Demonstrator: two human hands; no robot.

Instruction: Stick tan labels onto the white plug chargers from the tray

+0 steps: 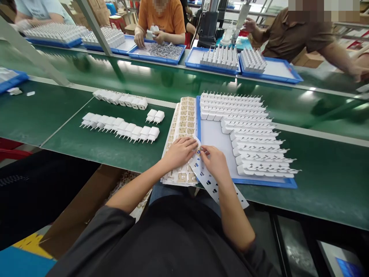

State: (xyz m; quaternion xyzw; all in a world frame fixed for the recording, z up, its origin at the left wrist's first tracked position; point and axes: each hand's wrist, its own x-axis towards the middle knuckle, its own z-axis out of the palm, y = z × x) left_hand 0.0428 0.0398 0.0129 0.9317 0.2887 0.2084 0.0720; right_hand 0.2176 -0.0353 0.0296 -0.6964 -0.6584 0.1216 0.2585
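My left hand (pixel 181 151) rests on a stack of label sheets (pixel 182 127) with tan stickers, its fingertips at the sheet's right edge. My right hand (pixel 213 161) pinches a small sticker at the top of a white backing strip (pixel 210 181) with blue marks, which hangs over the table's front edge. Both hands meet at the front left corner of a blue tray (pixel 213 135) filled with rows of white plug adapters (pixel 250 130).
Two rows of white adapters (pixel 121 127) lie on the green table at the left. A green conveyor belt (pixel 144 79) runs behind. Across it, other people work at blue trays (pixel 271 69) of adapters and cables. A cardboard box (pixel 83 207) stands below at the left.
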